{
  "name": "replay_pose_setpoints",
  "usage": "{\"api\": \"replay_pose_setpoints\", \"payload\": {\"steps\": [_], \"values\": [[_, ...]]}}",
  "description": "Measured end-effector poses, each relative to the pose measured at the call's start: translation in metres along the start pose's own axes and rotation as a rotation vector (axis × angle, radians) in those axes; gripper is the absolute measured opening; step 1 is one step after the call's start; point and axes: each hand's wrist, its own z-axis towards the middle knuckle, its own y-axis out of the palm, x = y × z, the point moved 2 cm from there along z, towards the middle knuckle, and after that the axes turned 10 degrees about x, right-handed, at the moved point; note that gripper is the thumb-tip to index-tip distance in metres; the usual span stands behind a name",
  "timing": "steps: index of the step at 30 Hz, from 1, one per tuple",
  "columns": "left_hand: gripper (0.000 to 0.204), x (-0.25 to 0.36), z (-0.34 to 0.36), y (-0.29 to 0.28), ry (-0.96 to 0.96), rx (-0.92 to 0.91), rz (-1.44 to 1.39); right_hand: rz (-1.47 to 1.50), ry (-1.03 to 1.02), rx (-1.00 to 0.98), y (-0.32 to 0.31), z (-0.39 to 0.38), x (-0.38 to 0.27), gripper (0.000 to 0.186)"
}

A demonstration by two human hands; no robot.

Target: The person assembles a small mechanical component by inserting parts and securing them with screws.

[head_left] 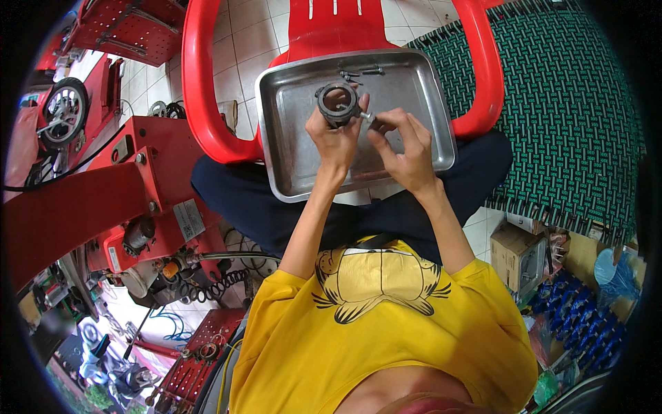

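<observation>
My left hand point(333, 143) is wrapped round a dark grey, ring-shaped metal housing point(338, 103) with a wide round opening. It holds the housing above a shallow rectangular steel tray point(296, 181). A small, pale metal bolt-like fitting point(368, 117) sticks out on the housing's right side. At that fitting, the thumb and forefinger of my right hand point(408, 148) are pinched together. The fingertips partly hide what they grip. Several small dark bolts point(364, 72) lie in the tray near its far edge.
The tray rests on a red plastic chair point(200, 76) in front of my legs. A green woven lounger point(552, 117) stands to the right, with a cardboard box point(514, 255) below it. Red metal workshop equipment point(162, 172) crowds the left, beside a coiled black hose point(221, 279).
</observation>
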Motion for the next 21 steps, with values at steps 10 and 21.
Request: {"api": "replay_pose_setpoints", "payload": {"steps": [10,21], "values": [[0.035,-0.012,-0.023,-0.003,0.242,-0.105,0.191,0.051,0.138,0.024,-0.008,0.013,0.011,0.014],[0.026,-0.01,-0.029,-0.006,0.17,-0.151,0.138,0.101,0.185,-0.041,-0.011,0.015,0.008,0.012]]}}
